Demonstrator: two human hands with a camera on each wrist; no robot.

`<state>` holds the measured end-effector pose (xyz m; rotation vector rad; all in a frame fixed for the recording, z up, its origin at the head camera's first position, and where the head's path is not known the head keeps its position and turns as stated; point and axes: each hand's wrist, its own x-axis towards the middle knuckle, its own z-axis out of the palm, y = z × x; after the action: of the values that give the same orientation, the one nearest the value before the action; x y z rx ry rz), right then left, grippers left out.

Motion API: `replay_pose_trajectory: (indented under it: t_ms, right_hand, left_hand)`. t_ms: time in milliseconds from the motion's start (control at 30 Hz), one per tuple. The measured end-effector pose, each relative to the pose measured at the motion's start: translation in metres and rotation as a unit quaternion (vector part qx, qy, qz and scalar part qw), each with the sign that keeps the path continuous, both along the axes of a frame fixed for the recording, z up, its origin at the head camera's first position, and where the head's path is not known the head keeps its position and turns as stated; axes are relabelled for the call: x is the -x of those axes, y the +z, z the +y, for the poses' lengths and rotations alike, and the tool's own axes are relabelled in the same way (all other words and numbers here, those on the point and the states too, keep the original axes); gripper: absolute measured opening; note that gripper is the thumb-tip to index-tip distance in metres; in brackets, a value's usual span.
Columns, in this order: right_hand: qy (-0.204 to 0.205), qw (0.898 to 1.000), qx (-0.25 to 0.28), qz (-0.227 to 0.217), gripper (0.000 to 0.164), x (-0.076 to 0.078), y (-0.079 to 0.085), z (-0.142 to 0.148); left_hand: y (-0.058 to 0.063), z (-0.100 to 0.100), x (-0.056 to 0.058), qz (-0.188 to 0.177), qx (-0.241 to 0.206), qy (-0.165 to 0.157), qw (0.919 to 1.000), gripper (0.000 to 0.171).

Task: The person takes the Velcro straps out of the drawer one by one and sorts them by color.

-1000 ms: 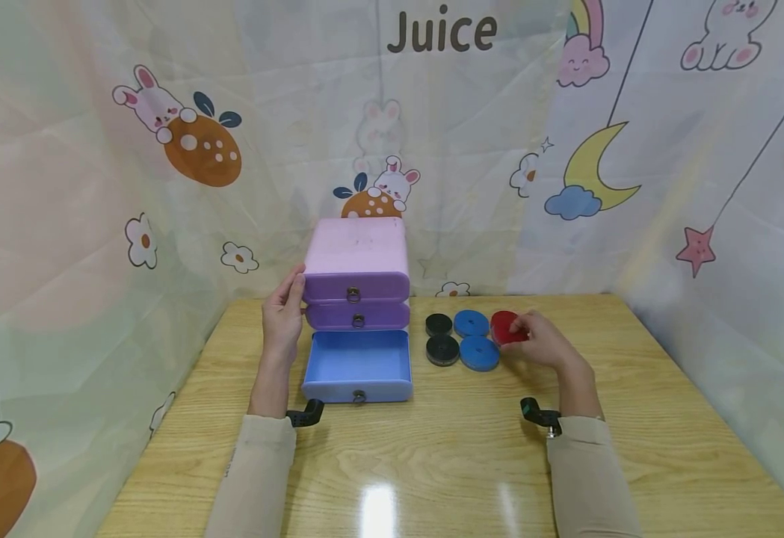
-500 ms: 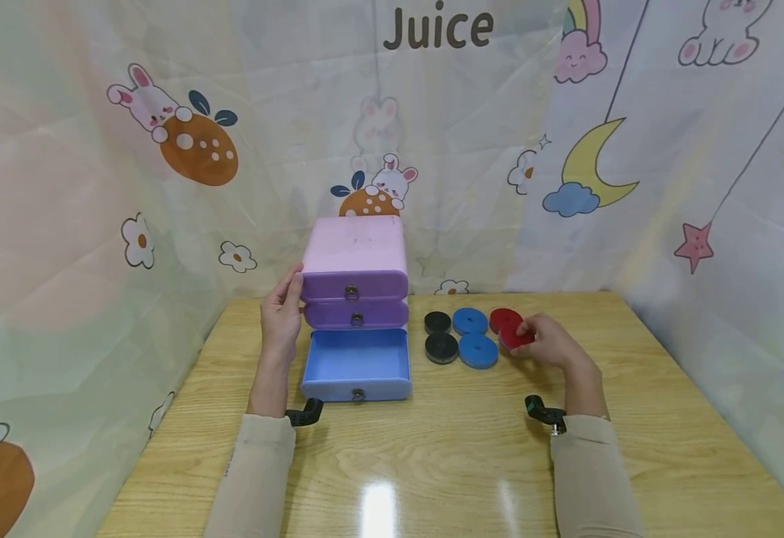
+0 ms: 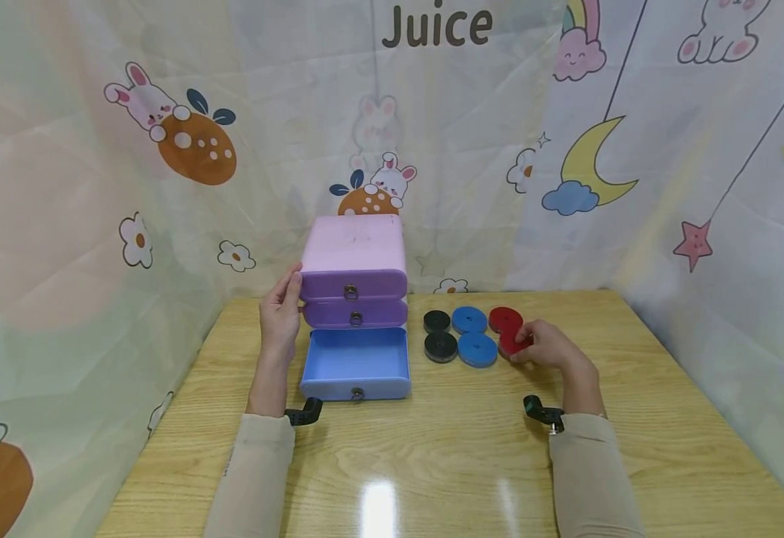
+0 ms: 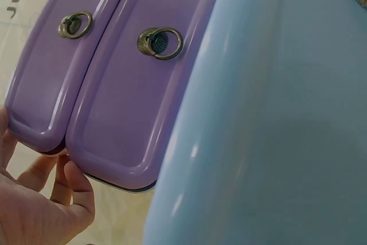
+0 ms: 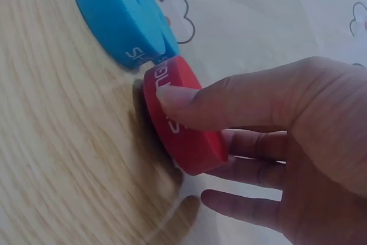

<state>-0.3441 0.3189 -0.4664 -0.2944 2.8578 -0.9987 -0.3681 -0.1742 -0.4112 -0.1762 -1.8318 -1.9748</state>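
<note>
My left hand [image 3: 279, 317] grips the left side of a small drawer cabinet [image 3: 354, 243] with a pink top. In the left wrist view its curled fingers [image 4: 80, 190] touch the ends of the two purple drawers [image 4: 129, 107]. Beneath them the blue bottom drawer [image 3: 358, 359] is pulled out, its inside bare. My right hand [image 3: 549, 345] pinches a red disc [image 3: 511, 345] between thumb and fingers. Seen from the right wrist, the disc [image 5: 183, 142] has white letters on its rim and a shadow beneath it. A second red disc [image 3: 504, 320] lies just behind.
Two blue discs [image 3: 477, 350] and two black discs [image 3: 441, 347] lie in rows between the cabinet and the red ones. A printed cloth backdrop [image 3: 459, 164] rises behind the wooden table [image 3: 445, 463] and at its sides.
My right hand has drawn the held red disc toward me and slightly right, level with the front row, uncovering the rear red disc. My left hand stays on the cabinet.
</note>
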Motion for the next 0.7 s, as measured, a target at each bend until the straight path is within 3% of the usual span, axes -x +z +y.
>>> replay_pose_trajectory:
  t_ms: [200, 367, 533, 700]
  right_hand:
    - [0.001, 1.0, 0.003, -0.014, 0.027, -0.001, -0.001, -0.002]
    - [-0.011, 1.0, -0.012, -0.021, 0.039, -0.003, 0.006, -0.006]
    - [-0.01, 0.999, -0.031, 0.011, 0.05, -0.004, 0.02, -0.018]
    - [0.021, 0.997, 0.011, 0.069, 0.054, -0.005, 0.036, -0.042]
  left_hand:
    - [0.0, -0.001, 0.001, -0.002, 0.003, 0.0, 1.0, 0.043]
    - [0.001, -0.001, 0.001, -0.009, 0.002, 0.0, 1.0, 0.046]
    - [0.002, -0.001, 0.0, -0.009, -0.002, -0.001, 1.0, 0.046]
    - [0.002, 0.0, -0.001, -0.01, 0.001, 0.001, 0.9999, 0.043]
